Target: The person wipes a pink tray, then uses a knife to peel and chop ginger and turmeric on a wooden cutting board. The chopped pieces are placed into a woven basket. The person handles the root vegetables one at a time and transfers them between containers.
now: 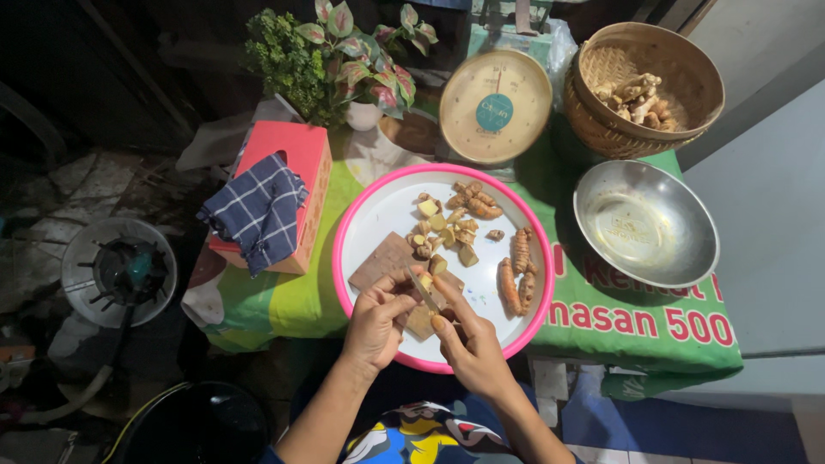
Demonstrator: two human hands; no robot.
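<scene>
The left hand (375, 325) pinches a small root piece (424, 281) on the brown board (382, 260). The right hand (468, 344) is closed around a knife (420, 288), cutting it over the pink tray (361, 215).

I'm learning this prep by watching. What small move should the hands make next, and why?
Probably press the knife down through the root piece pinched by the left hand. The right hand holds the blade across it over the small board, and cut chunks already lie on the pink-rimmed tray.

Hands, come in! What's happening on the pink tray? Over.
Left hand pinches root piece. Right hand holds knife on it. Cut chunks beside, nothing blocking.
</scene>
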